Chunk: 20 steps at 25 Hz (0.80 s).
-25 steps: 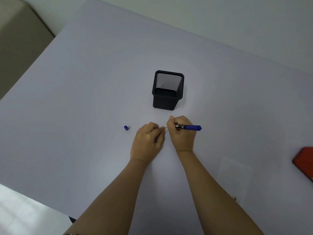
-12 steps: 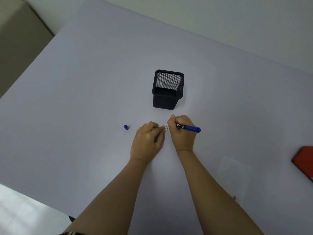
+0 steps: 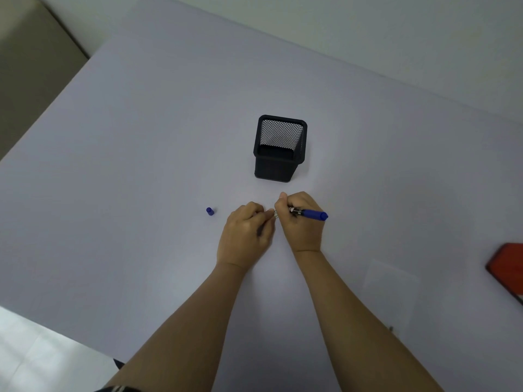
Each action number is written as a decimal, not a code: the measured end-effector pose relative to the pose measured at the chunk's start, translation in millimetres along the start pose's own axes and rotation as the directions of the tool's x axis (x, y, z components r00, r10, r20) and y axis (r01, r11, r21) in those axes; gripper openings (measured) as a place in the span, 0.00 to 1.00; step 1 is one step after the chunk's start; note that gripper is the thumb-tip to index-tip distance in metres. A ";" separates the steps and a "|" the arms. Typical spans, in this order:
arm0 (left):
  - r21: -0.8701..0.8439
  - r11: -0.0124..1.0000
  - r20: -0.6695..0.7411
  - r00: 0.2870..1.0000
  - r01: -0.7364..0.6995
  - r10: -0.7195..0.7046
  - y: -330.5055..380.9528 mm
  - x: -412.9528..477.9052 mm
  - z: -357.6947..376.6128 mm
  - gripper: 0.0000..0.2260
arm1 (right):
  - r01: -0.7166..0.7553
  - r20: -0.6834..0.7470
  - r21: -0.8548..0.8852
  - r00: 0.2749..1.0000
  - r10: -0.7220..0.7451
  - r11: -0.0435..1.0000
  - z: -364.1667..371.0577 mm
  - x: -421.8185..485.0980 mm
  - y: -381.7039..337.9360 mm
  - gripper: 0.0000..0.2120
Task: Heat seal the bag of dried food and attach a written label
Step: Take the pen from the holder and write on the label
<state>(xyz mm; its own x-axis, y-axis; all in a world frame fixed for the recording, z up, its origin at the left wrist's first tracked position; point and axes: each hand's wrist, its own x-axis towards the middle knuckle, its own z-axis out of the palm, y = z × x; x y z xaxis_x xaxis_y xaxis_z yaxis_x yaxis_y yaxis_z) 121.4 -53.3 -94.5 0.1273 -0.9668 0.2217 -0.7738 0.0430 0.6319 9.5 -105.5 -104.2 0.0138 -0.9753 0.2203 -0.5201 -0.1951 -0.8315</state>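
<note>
Label-writing is what I am judging myself to be doing, and everything turns on where the pen tip is meeting the tiny label. I am taking the mesh pen holder as my landmark. My right hand is sitting just on my side of it, curled closed around the blue pen. The pen's long axis is running nearly level, its blue tail pointing away to the right and its tip pointing left toward my other hand. My left hand is lying nearer me and left of the holder, its fingertips bunched together and pinning the small pale scrap right where the tip is landing. That scrap is mostly hidden, so I am not reading any writing on it.

Pen cap is standing further left of the holder, well apart from both hands. A faint clear bag, as far as I can tell, is lying on the table nearer me and right of the holder, closer to my right arm, with a red thing beyond it at the frame edge.
</note>
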 end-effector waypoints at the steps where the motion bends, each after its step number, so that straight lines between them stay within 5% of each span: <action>1: 0.002 1.000 0.003 1.000 0.002 -0.002 0.0 -0.3 0.3 0.07 | 0.017 0.016 -0.008 1.000 -0.017 1.000 -0.2 -0.8 0.2 0.19; 20: 0.014 1.000 0.007 1.000 0.020 -0.020 2.3 -0.1 -2.0 0.10 | 0.069 -0.066 -0.035 0.995 -0.071 0.997 -2.5 -0.2 -6.7 0.18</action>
<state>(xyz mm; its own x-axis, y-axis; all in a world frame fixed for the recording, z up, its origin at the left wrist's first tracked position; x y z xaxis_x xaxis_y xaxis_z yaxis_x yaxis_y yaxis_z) 120.8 -52.6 -91.7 0.1386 -0.9691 0.2038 -0.7795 0.0202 0.6261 10.8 -103.7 -97.3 -0.0059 -0.9500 0.3121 -0.5475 -0.2581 -0.7960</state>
